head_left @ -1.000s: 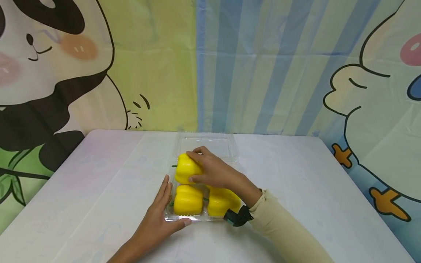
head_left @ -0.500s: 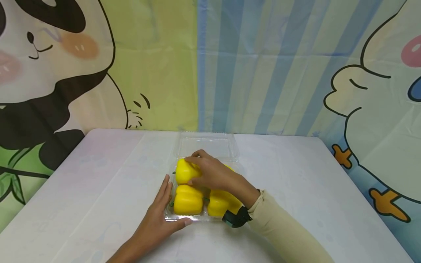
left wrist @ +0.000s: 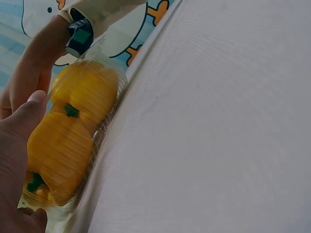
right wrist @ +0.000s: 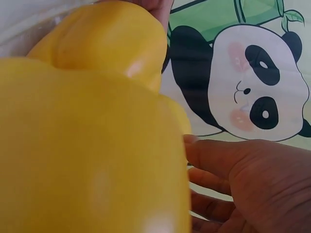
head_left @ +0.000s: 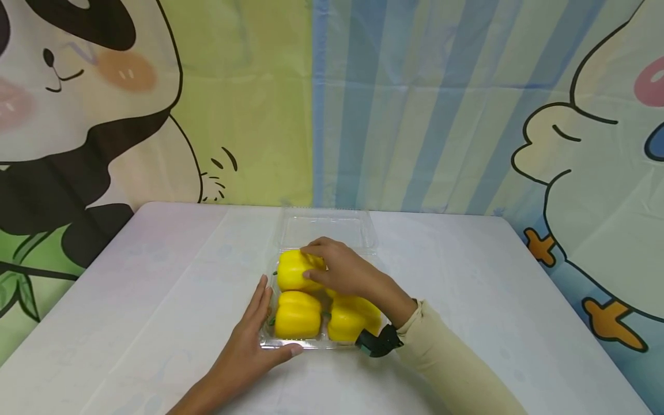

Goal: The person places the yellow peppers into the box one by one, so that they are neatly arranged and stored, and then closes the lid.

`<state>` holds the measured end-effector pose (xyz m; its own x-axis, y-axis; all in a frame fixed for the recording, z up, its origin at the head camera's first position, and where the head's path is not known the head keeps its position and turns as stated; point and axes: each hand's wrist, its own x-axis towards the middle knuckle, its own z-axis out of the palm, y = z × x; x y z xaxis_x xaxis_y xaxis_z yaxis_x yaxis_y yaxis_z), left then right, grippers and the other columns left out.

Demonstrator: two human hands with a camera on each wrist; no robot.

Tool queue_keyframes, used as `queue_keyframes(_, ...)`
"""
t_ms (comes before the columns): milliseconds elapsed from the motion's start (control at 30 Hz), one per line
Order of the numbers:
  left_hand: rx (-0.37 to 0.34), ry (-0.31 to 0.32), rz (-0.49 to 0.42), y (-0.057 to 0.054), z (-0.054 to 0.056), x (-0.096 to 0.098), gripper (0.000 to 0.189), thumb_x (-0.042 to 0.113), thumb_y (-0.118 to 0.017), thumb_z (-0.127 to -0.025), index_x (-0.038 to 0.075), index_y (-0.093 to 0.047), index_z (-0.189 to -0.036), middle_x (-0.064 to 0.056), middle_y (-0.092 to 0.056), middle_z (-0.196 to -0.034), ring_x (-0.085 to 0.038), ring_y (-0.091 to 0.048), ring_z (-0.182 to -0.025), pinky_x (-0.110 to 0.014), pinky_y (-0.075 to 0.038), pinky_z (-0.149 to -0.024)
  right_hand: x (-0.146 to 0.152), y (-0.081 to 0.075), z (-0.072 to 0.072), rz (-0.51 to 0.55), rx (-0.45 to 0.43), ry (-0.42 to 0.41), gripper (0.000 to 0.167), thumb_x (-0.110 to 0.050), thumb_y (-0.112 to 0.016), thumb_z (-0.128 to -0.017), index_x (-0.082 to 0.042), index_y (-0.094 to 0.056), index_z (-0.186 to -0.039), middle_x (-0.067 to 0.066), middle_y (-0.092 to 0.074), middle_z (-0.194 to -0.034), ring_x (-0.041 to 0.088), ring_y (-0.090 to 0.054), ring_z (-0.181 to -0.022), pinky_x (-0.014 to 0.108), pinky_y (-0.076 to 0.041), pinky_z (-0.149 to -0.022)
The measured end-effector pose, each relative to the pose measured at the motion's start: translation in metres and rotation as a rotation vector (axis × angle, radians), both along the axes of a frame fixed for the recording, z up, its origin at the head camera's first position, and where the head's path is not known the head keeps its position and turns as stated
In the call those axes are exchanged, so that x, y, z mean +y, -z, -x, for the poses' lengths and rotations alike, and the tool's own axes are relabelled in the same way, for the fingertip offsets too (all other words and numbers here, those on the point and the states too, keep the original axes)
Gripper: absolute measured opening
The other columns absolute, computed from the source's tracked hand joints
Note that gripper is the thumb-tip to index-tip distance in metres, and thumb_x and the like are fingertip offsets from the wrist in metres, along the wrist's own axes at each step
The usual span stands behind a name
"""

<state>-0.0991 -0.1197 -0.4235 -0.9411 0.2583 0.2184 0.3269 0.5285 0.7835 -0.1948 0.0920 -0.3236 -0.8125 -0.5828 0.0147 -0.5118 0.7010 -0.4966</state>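
Note:
Yellow bell peppers with green stems lie in a clear plastic clamshell box [head_left: 324,344]. The back-left pepper [head_left: 294,271] has my right hand [head_left: 344,268] at its right side, thumb and fingertips loosely against it. A front-left pepper [head_left: 298,315] and a front-right pepper [head_left: 353,320] fill the near row, partly under my right wrist. Straight fingers of my left hand [head_left: 254,340] rest along the box's left side, its thumb along the front edge. The right wrist view shows the right thumb [right wrist: 214,153] beside a pepper, with the fingers spread below.
The box's transparent lid [head_left: 327,230] lies folded back behind it. A white cloth covers the table [head_left: 456,276]. Cartoon-printed curtains [head_left: 404,104] hang behind and beside the table.
The back-left pepper has come down and toward me into the box. My right hand has then slid slightly right, baring more of it. The left hand has stayed still.

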Motion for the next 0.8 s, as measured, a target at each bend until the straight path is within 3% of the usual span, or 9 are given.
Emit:
queue_keyframes(300,-0.022,-0.003,0.003,-0.0003,0.0012,0.0004,0.116,0.058,-0.077,-0.073,0.003,-0.015,-0.155,0.005,0.002,-0.163,-0.033,-0.025,-0.142,-0.052,-0.028,-0.108,0.0042,0.0038,0.0033,-0.006,-0.008,-0.013,0.048,-0.021,-0.069,-0.093,-0.007,-0.057,-0.136,0.008,-0.056,-0.132,0.022,-0.055,-0.117,0.035,-0.047,-0.099)
queue_keyframes(500,-0.037,-0.005,0.004,-0.0012,0.0004,0.0007,0.114,0.054,-0.078,-0.074,0.005,-0.015,-0.156,0.005,0.002,-0.163,-0.033,-0.02,-0.144,-0.055,-0.028,-0.108,0.0026,0.0055,0.0038,-0.066,-0.033,-0.018,0.05,-0.021,-0.069,-0.093,-0.016,-0.055,-0.14,0.007,-0.056,-0.129,0.02,-0.056,-0.11,0.034,-0.049,-0.095)
queue_keyframes(800,-0.036,-0.002,-0.007,-0.0011,0.0001,0.0009,0.113,0.052,-0.079,-0.075,0.004,-0.015,-0.155,0.006,0.003,-0.163,-0.032,-0.017,-0.145,-0.055,-0.027,-0.108,0.0027,0.0043,0.0027,-0.143,-0.044,-0.049,0.05,-0.022,-0.064,-0.096,-0.025,-0.051,-0.143,0.01,-0.052,-0.13,0.023,-0.054,-0.113,0.037,-0.047,-0.097)
